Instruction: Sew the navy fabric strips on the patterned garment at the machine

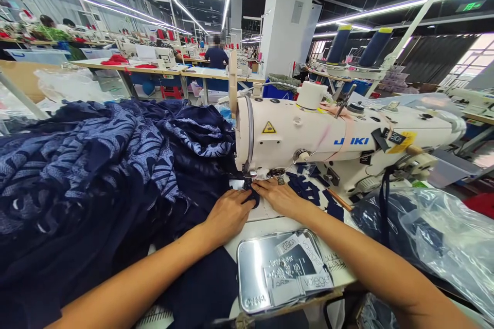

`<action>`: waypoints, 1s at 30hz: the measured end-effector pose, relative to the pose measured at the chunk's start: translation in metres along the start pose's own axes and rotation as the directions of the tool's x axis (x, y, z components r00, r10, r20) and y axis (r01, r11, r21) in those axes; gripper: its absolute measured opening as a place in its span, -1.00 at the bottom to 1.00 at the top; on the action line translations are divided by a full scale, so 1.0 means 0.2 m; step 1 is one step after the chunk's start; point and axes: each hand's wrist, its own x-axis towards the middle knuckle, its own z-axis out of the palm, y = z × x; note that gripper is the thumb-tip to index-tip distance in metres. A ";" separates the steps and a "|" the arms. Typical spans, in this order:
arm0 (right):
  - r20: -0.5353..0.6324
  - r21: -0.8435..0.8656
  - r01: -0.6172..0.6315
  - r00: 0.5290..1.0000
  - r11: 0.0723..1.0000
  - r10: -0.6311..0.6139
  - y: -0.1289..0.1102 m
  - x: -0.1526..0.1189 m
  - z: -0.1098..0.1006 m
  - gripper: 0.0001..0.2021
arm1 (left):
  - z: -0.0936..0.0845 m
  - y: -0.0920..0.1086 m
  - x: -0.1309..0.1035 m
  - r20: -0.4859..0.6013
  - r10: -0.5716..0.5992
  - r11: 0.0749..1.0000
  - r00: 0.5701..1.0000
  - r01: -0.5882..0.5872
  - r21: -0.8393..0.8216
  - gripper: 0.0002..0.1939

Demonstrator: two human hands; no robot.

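A white sewing machine stands in front of me, its needle area low at its left end. Just before the needle, my left hand lies with bent fingers on dark navy fabric. From the right, my right hand reaches to the presser foot, fingertips together on the same fabric; the edge under them is too small to make out. Both hands are close together, a small gap between them. A large heap of navy fabric with light blue patterned lace fills the left side.
A metal tin with printed labels sits near the front edge. Small navy pieces lie beneath the machine arm. Clear plastic bags are at the right. Thread cones stand behind; people work at far tables.
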 end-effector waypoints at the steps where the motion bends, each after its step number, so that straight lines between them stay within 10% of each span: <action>1: 0.000 -0.005 -0.001 1.000 1.000 0.001 0.00 0.00 0.00 -0.57 | 0.00 0.00 0.00 -0.001 0.000 1.000 1.000 0.000 0.002 -0.75; 30: -0.359 0.417 0.173 0.933 0.892 -0.013 -0.01 -0.03 0.06 -0.77 | -0.06 -0.09 0.00 0.117 -0.064 0.998 0.991 0.065 -0.007 -0.64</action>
